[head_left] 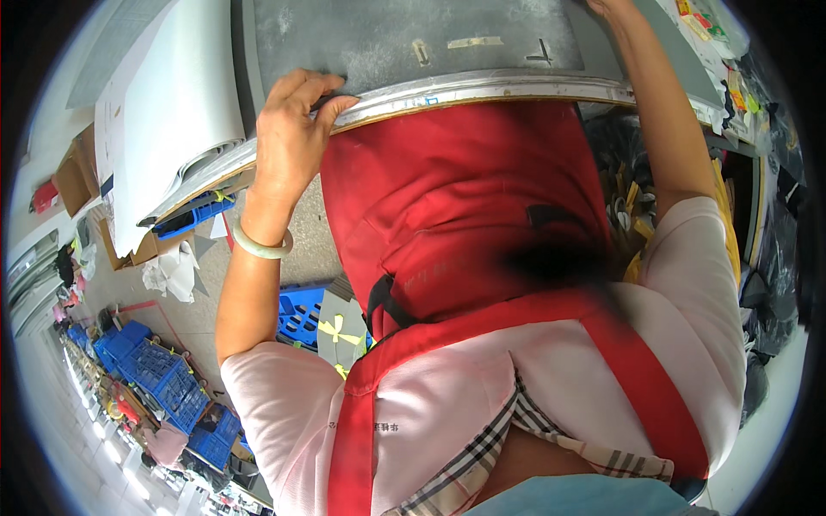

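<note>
A dark grey sheet or board (387,43), with chalky smears and strips of tape on it, lies on the worktable (482,90) in front of me. At the table's near edge, by the sheet's left corner, is my left hand (297,112). Its fingers are curled with the thumb close to them; a small dark bit shows between them, too little to name. My right hand (602,5) reaches to the far right of the sheet. Only a sliver of it is inside the picture, so its fingers are hidden.
A roll of white sheet material (176,95) rests on the table's left. Cardboard boxes (79,168) and blue plastic crates (163,374) stand on the left. Crumpled paper (172,271) lies on the floor. Small colourful packets (695,21) are at the right end.
</note>
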The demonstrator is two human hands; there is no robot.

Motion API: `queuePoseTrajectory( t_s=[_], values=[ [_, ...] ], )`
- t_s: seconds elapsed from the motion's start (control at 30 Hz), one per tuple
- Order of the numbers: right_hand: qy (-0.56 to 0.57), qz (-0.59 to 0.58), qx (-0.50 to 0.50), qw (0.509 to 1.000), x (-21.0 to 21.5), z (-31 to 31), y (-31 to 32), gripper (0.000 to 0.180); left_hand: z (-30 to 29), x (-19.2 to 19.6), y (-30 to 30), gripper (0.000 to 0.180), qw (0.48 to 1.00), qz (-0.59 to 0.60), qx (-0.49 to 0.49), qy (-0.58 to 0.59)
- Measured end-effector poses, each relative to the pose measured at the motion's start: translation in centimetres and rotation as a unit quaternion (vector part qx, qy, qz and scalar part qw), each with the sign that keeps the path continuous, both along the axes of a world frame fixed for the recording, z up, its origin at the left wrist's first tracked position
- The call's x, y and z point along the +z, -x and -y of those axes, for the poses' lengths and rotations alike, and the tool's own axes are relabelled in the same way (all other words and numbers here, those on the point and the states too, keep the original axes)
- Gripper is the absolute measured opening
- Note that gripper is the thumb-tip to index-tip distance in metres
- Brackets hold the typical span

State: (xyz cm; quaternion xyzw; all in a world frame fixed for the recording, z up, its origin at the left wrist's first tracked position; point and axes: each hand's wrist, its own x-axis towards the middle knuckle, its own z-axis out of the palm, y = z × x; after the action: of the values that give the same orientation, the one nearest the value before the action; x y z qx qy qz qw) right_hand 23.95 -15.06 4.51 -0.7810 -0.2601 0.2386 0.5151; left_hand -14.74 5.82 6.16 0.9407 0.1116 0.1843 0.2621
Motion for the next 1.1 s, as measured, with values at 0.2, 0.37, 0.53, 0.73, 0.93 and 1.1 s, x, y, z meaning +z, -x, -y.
queuePoseTrajectory(
  t_s=[0.2,0.37,0.53,0.73,0.93,1.1],
  values=[
    [0.031,0.043,0.001,0.999,0.9,0.5,0.8,0.019,0.0,-0.3,-0.1,0.023,0.999,0.013,-0.016,-0.041],
    [0.036,0.153,0.024,0.987,-0.1,0.3,0.0,0.029,-0.1,-0.3,0.0,0.021,0.999,0.018,-0.007,-0.027],
    [0.041,0.135,0.009,0.99,-0.8,-0.4,0.0,0.031,0.0,-0.3,0.1,0.02,1.0,0.003,0.002,0.006],
    [0.025,0.153,0.025,0.988,-1.4,-0.2,-0.6,0.03,0.1,-0.5,0.0,0.021,1.0,0.015,-0.007,-0.009],
    [0.048,0.18,0.015,0.982,-1.3,-0.6,-0.5,0.032,0.2,-0.3,0.1,0.021,1.0,-0.002,0.006,-0.008],
    [0.017,0.228,0.024,0.973,-1.7,-0.2,-0.4,0.032,0.5,-0.1,-0.1,0.021,1.0,0.002,0.002,-0.018]
  ],
)
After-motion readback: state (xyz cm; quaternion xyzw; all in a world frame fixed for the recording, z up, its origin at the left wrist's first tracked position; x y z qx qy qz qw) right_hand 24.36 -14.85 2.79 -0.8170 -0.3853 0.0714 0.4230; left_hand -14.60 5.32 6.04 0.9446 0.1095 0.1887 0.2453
